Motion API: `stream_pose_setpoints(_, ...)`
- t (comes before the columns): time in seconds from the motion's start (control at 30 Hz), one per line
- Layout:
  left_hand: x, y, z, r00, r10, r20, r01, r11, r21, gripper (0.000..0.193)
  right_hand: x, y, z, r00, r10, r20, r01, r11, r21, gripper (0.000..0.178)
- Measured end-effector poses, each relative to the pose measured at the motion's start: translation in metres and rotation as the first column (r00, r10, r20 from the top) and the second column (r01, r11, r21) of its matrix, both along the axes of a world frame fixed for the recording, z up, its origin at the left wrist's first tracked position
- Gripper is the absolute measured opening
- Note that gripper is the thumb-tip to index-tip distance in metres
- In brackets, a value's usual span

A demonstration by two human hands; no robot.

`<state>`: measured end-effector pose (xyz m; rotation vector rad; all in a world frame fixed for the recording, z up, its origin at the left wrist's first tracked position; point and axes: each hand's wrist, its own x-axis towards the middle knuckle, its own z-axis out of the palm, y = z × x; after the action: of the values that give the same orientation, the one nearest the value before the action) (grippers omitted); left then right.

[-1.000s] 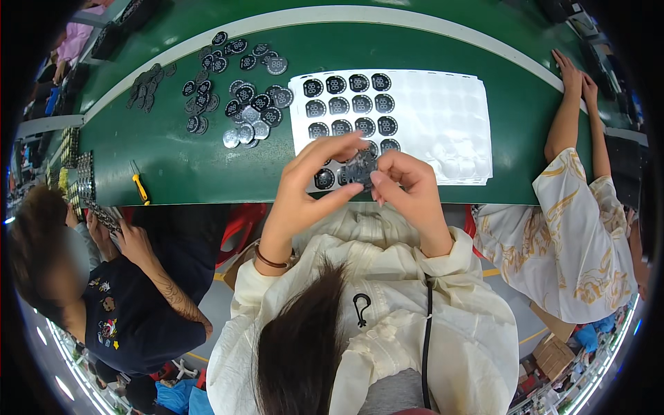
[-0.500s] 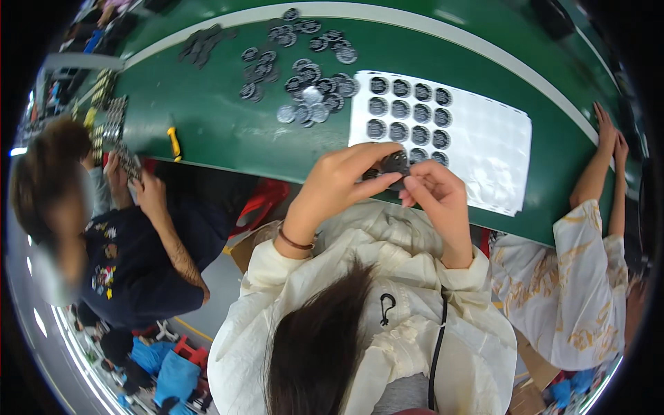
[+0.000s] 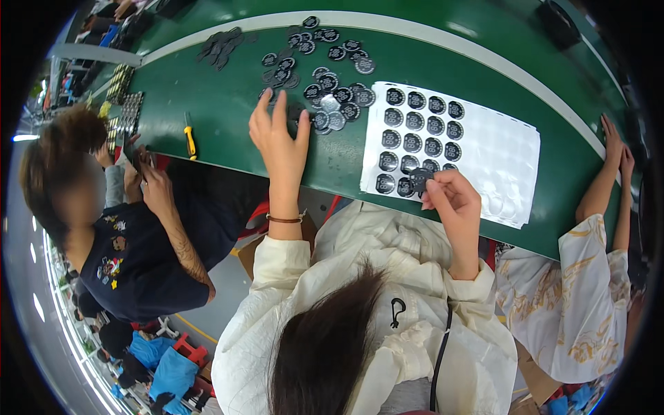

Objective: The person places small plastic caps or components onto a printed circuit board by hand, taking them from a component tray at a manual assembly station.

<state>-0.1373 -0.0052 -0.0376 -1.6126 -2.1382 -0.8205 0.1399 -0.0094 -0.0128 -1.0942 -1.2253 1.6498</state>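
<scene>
My right hand (image 3: 453, 200) pinches a dark round disc (image 3: 420, 179) between thumb and fingers, over the near edge of a white sheet (image 3: 508, 173). Rows of black round stickers (image 3: 412, 142) with pale print cover the sheet's left part. The held disc hides part of the nearest rows. My left hand (image 3: 280, 142) reaches forward over the green table with its fingers spread. Beyond its thumb lies a loose pile of black round discs (image 3: 326, 84), some with a silvery face. A dark disc shows between its fingers and thumb; I cannot tell whether they touch it.
Farther left lie a heap of dark discs (image 3: 221, 47) and a yellow-handled screwdriver (image 3: 189, 138). Patterned strips (image 3: 128, 104) are stacked at the table's left end. One person (image 3: 145, 256) works at my left; another person's hands (image 3: 615, 149) rest on the table at right.
My left hand has left the disc near my right hand and moved left and forward to the pile, fingers opening. My right hand keeps the disc, now lower over the sheet.
</scene>
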Motion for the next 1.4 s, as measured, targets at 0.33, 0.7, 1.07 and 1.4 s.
stream_pose_setpoints(0.33, 0.087, -0.020, 0.035, 0.414, -0.648, 0.639, 0.763, 0.630, 0.144, 0.058, -0.005, 0.004, 0.004, 0.997, 0.074, -0.035, -0.073, 0.997, 0.024, 0.007)
stream_pose_setpoints(0.7, 0.096, -0.010, 0.024, 0.350, -0.620, 0.702, 0.756, 0.629, 0.179, 0.042, -0.002, 0.012, 0.004, 0.993, 0.092, -0.076, -0.092, 0.996, 0.003, 0.008)
stream_pose_setpoints(1.07, 0.099, -0.007, 0.003, 0.491, -0.470, 0.733, 0.705, 0.709, -0.017, 0.040, 0.009, 0.093, -0.029, 0.672, -0.554, 0.492, -0.043, 0.634, 0.772, 0.028)
stream_pose_setpoints(1.4, 0.098, -0.004, -0.001, 0.506, -0.502, 0.701, 0.718, 0.696, -0.020, 0.039, 0.006, 0.088, -0.029, 0.674, -0.514, 0.531, 0.004, 0.721, 0.693, 0.031)
